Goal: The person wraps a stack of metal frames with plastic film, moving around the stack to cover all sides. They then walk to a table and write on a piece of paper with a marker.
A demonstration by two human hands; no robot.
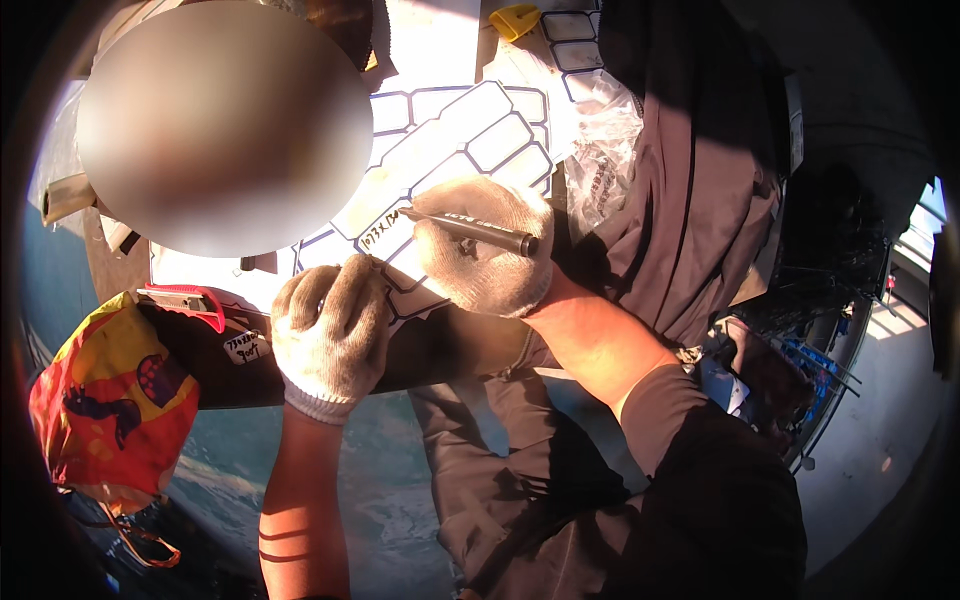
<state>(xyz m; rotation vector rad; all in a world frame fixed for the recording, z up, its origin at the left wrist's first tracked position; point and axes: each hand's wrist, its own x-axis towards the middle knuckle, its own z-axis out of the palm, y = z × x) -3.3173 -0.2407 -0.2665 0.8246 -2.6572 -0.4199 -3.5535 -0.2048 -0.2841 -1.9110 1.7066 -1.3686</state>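
In a pale knit glove, my right hand (485, 245) is closed around a dark marker pen (478, 232). The pen's tip touches a white label sheet (505, 140) printed with blue-framed boxes, beside handwritten black figures. My left hand (332, 320), gloved too, lies on the near edge of the sheets with its fingers slightly apart and bent down, holding nothing visible. More label sheets lie beneath, overlapping at angles. Left of that hand are a red utility knife (185, 300) and a small handwritten label (247, 347).
A red and yellow bag (120, 400) hangs at the left edge. Dark brownish cloth (690, 200) and clear plastic wrap (600, 160) lie to the right. A yellow object (515, 22) sits at the back. One large blurred patch hides the upper left.
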